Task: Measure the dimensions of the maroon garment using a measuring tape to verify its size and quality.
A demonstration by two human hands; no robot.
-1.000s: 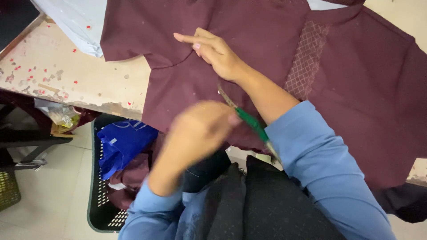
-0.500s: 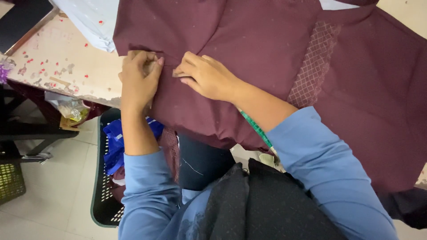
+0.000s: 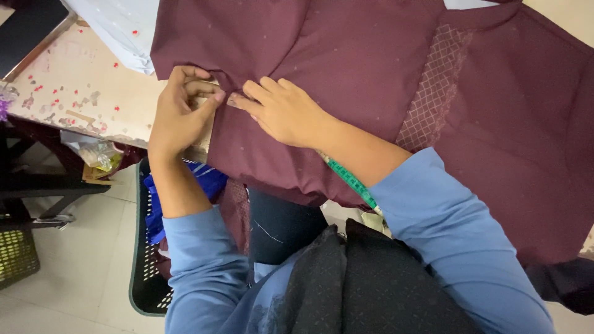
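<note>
A maroon garment (image 3: 346,55) with an embroidered lattice strip (image 3: 433,86) lies spread over the worn table (image 3: 68,93). My left hand (image 3: 179,114) pinches the garment's edge near the underarm seam, fingers closed on the cloth. Fingertip to fingertip with it, my right hand (image 3: 281,111) presses flat on the fabric and grips the same fold. A green measuring tape (image 3: 349,180) hangs from under my right forearm over the table's front edge.
A pale blue-white cloth (image 3: 117,25) lies at the table's far left. Below the table stands a black plastic basket (image 3: 145,272) holding blue fabric (image 3: 185,185). A crumpled plastic bag (image 3: 99,154) sits under the left edge, and another basket (image 3: 18,256) is on the floor.
My left hand rose from below the table edge to the garment and took hold of its fold beside my right hand. The view shifted slightly left.
</note>
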